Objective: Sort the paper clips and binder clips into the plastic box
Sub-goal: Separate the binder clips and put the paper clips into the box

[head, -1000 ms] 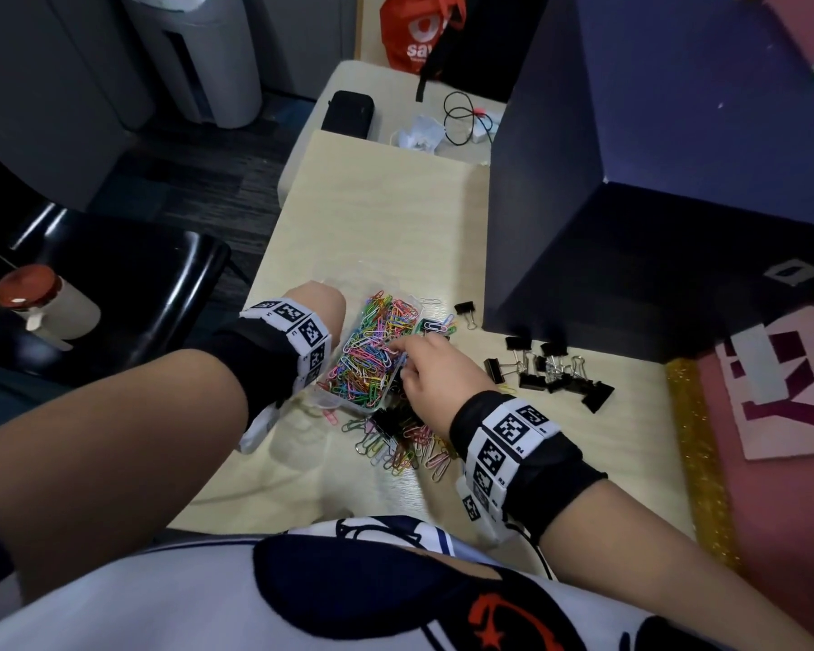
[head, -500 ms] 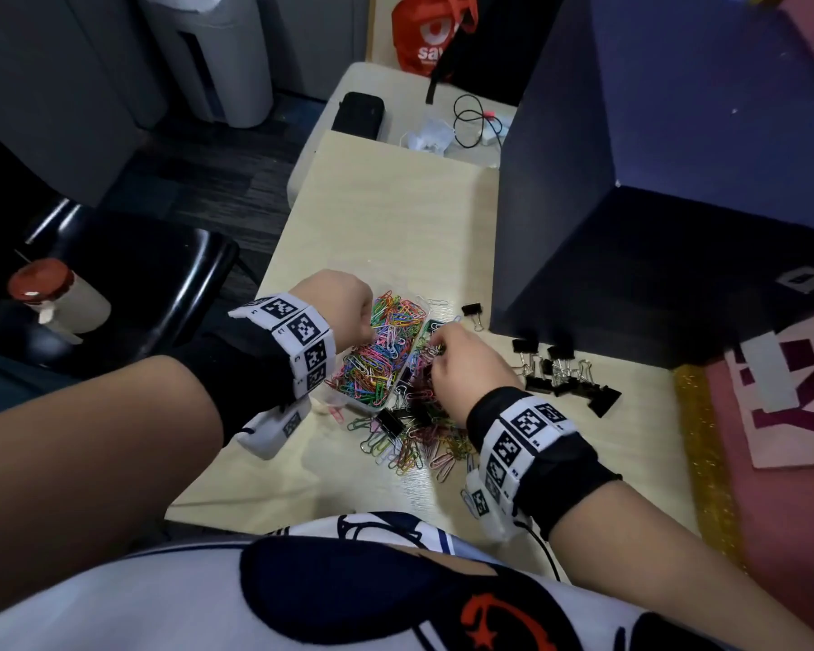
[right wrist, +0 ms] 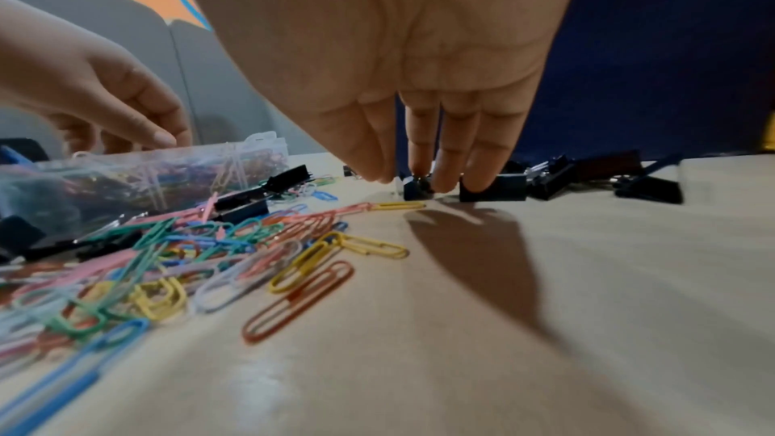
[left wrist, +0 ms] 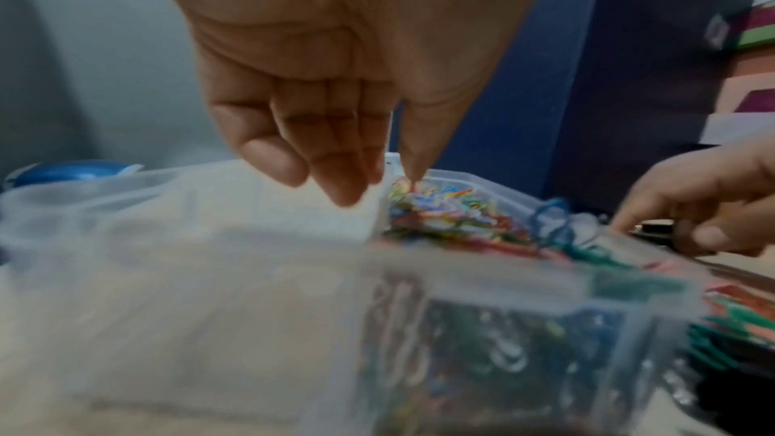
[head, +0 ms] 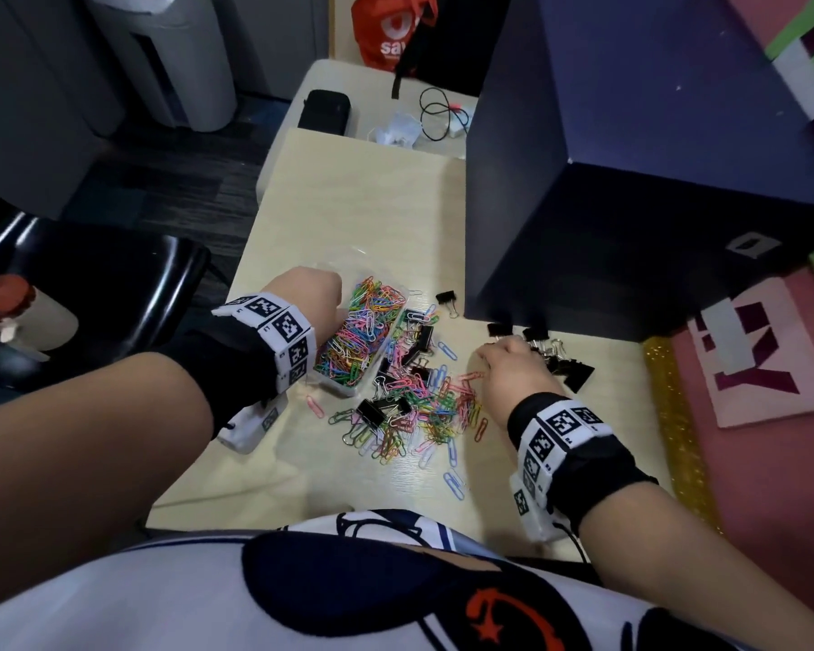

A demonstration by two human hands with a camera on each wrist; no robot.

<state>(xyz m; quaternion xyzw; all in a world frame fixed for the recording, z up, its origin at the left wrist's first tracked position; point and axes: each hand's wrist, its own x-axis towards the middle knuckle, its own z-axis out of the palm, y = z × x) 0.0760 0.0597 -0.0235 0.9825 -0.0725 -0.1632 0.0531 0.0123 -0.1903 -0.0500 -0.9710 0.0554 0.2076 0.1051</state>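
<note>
Now the right hand [right wrist: 419, 55] fingers [right wrist: 444, 158] pinch a small black binder clip [right wrist: 415, 189] on the table [right wrist: 545, 310].

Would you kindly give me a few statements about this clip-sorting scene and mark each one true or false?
1. The right hand reaches the small black binder clips beside the dark blue box. True.
2. The clear plastic box holds colourful paper clips. True.
3. The left hand grips a binder clip. False: it rests at the plastic box, holding no clip.
4. All paper clips are sorted. False: a loose pile lies on the pale wooden table.
</note>
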